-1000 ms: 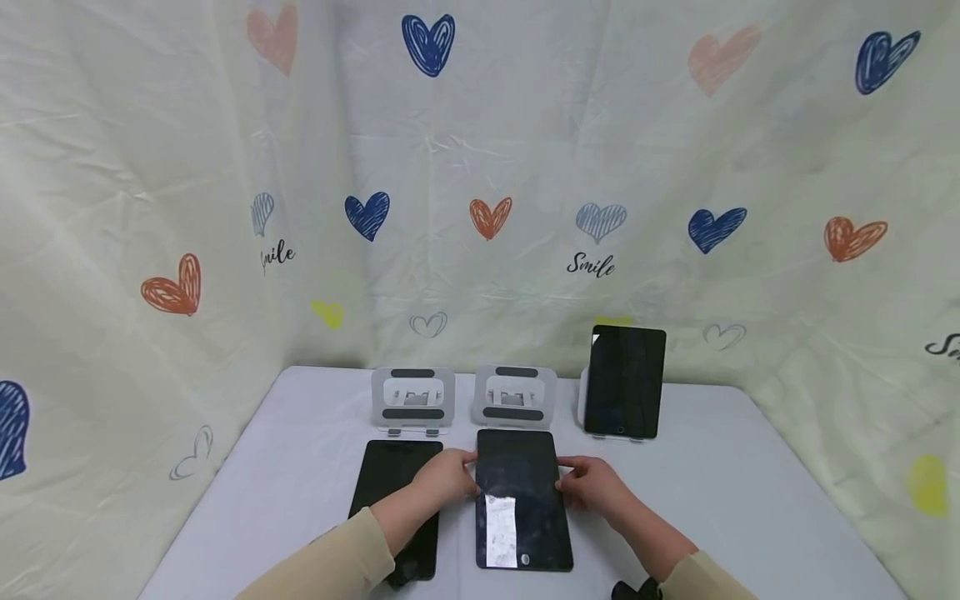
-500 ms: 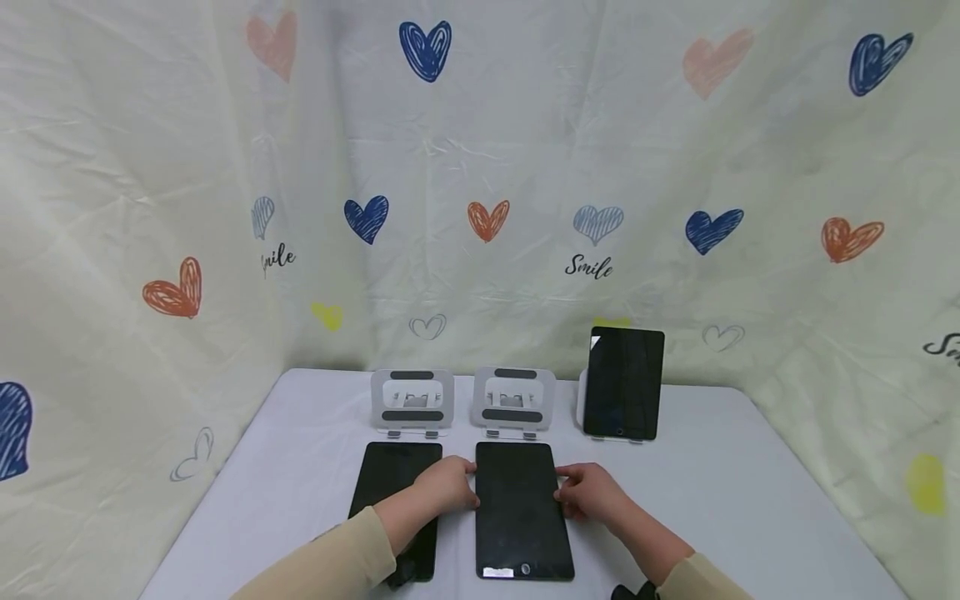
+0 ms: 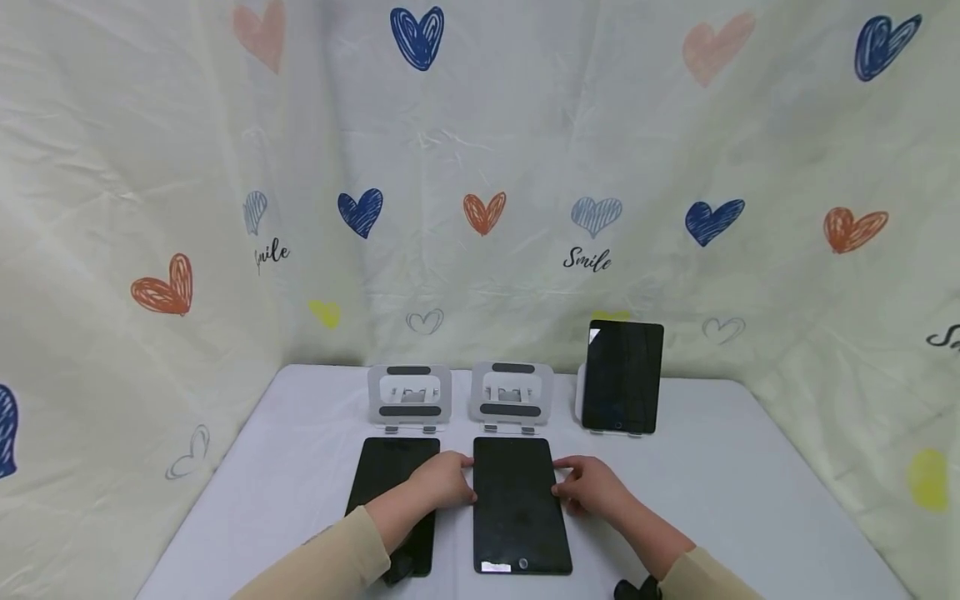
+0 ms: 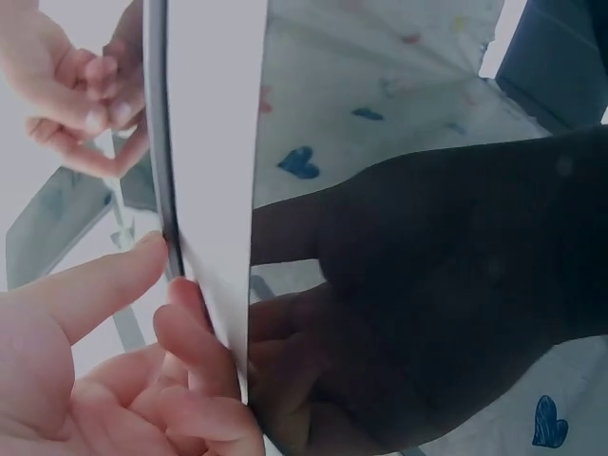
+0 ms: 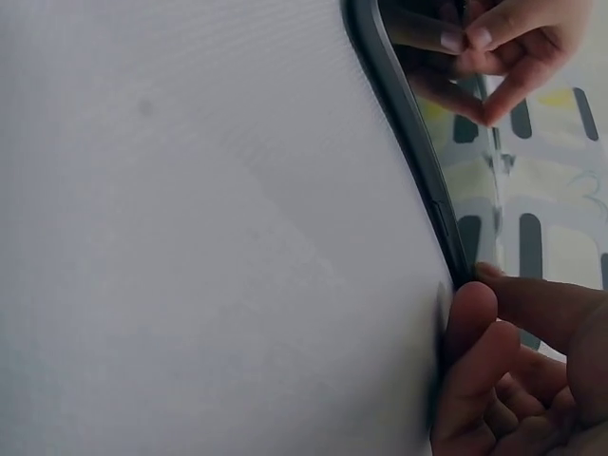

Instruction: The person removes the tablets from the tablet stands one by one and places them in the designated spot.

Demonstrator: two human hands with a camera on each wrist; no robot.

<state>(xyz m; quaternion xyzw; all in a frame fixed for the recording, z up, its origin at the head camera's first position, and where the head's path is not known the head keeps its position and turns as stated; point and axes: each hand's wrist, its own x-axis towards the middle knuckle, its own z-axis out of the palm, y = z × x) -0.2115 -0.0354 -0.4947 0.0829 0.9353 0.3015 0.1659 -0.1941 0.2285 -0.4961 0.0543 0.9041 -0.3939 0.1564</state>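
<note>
A black tablet [image 3: 520,508] lies lengthwise in the middle of the table, its round button toward me. My left hand [image 3: 442,481] pinches its left edge, thumb and fingertips meeting at the rim in the left wrist view. On the opposite side, my right hand [image 3: 591,485] pinches the right edge; the right wrist view shows the fingertips [image 5: 472,309] there. Whether the tablet touches the table is unclear. Under my left forearm lies a second black tablet [image 3: 397,467], partly hidden. Behind the pinched tablet stands a grey-white tablet stand [image 3: 512,392] with dark pads.
Another similar stand [image 3: 409,393] is to the left. At the back right, a third tablet [image 3: 623,377] leans upright on its stand. A white cloth [image 3: 720,492] covers the table, and a heart-printed curtain [image 3: 480,275] closes off the back and sides.
The far end of the pinched tablet has come away from the stand, so the stand's front clips now show. The bright reflection on its screen has shrunk to a strip. Both hands keep their grip.
</note>
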